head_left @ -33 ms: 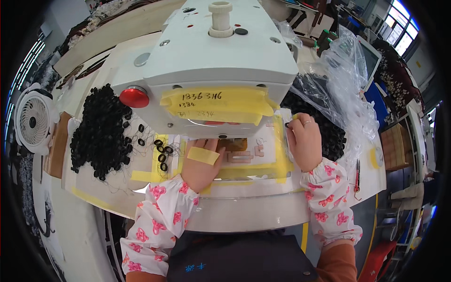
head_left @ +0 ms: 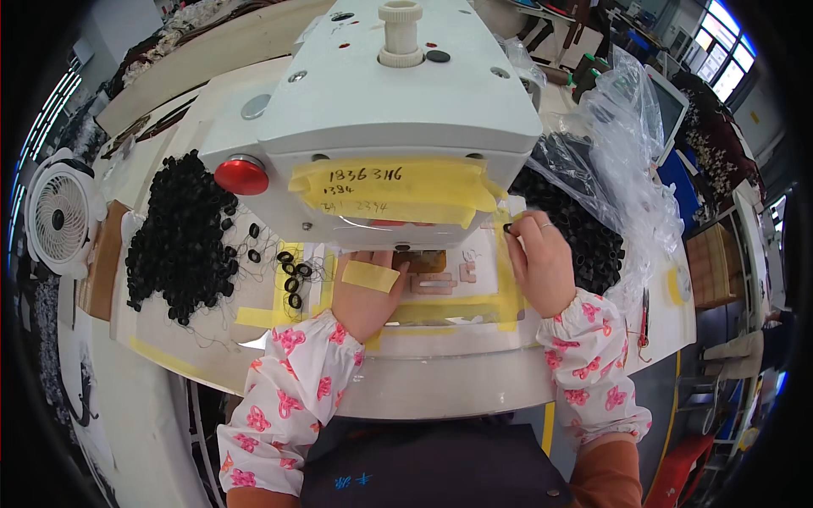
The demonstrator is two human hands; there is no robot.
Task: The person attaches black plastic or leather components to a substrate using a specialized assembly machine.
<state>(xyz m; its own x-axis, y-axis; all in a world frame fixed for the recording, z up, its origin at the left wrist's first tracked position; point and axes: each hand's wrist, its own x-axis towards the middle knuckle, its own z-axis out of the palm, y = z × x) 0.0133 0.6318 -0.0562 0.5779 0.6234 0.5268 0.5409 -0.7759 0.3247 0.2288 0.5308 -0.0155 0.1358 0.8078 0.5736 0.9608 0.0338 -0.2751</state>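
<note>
My left hand [head_left: 366, 292], with a strip of yellow tape stuck on its back, lies on the work plate [head_left: 440, 313]. Its fingertips reach under the white machine head [head_left: 381, 93] and are hidden there. My right hand [head_left: 538, 258] is at the machine's right side and pinches a small black ring [head_left: 508, 227] between thumb and forefinger. Several loose black rings [head_left: 292, 275] lie just left of my left hand. Both forearms wear white sleeves with pink prints.
A big heap of black rings [head_left: 182, 241] lies on the table at the left. Another heap [head_left: 580, 233] spills from a clear plastic bag [head_left: 631, 127] at the right. The machine carries a red button [head_left: 241, 173] and a yellow tape label [head_left: 398, 190]. A small white fan [head_left: 59, 218] stands far left.
</note>
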